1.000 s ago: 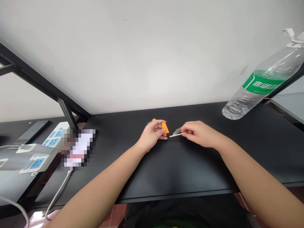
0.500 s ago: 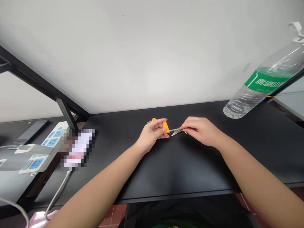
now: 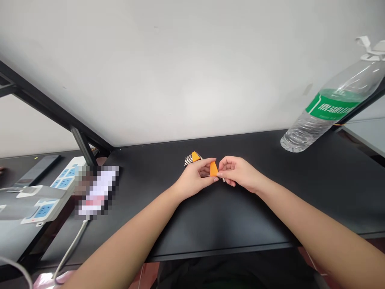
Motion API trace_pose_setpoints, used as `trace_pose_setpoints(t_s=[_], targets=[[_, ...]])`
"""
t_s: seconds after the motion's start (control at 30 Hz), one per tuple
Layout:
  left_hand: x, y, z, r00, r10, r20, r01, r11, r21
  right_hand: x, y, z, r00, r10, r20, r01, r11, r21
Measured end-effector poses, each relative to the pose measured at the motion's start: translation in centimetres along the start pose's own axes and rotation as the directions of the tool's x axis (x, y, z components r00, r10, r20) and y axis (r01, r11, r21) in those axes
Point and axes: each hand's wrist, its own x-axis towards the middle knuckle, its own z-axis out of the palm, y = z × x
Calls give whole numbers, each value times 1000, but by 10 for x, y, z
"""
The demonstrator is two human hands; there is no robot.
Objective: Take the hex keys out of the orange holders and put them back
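My left hand [image 3: 192, 180] pinches a small orange plastic piece [image 3: 213, 169] between thumb and fingers, just above the black table [image 3: 210, 216]. A row of thin metal pins [image 3: 188, 159] sticks out behind that hand, next to another bit of orange [image 3: 195, 156]. My right hand [image 3: 237, 173] meets the left at the orange piece, its fingers closed on thin metal pins; only one short pin end [image 3: 223, 180] shows below the fingertips.
A clear water bottle with a green label [image 3: 327, 108] stands at the table's back right. A white power strip with blue sockets [image 3: 48, 196], its cable [image 3: 70, 249] and a blurred object [image 3: 96, 188] lie on the left. A white wall rises behind.
My right hand has moved left with the metal pins and now touches the orange piece held by my left hand. The pins, visible before, are now mostly hidden between the fingers.
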Motion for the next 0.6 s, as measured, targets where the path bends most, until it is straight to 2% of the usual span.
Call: trace_pose_setpoints(t_s=[0.13,0.23,0.3,0.33,0.37,0.4,0.43,0.47,0.5,0.53,0.6], targets=[[-1,3,1,992,117,-49,-93,931,352,2,1,1,999,45,13,-46,997,69],[0,1,5,975,213,-69,-147,842,519,3,3,5,996,84,6,-84,994,72],[1,-1,7,964,253,-74,-161,787,596,2,2,4,997,79,-22,-80,995,-56],[2,-3,7,962,263,-78,-157,760,630,1,1,2,998,34,-46,-42,981,-187],[2,-4,6,961,263,-84,-144,738,659,-1,-1,-2,997,-45,-64,19,933,-358],[3,-5,5,964,252,-89,-127,726,676,-3,-4,-7,988,-141,-64,85,837,-540],[3,-6,3,967,236,-96,-108,722,683,-5,-6,-13,966,-257,-38,154,685,-712],[3,-7,0,971,218,-101,-92,726,681,-7,-7,-20,949,-316,10,184,525,-831],[2,-7,-2,974,202,-104,-80,734,674,-8,-9,-27,950,-310,41,173,412,-895],[2,-7,-4,975,193,-107,-74,743,666,-9,-9,-33,953,-298,60,165,338,-927],[2,-7,-8,976,191,-103,-77,750,657,-9,-8,-41,962,-256,100,168,260,-951]])
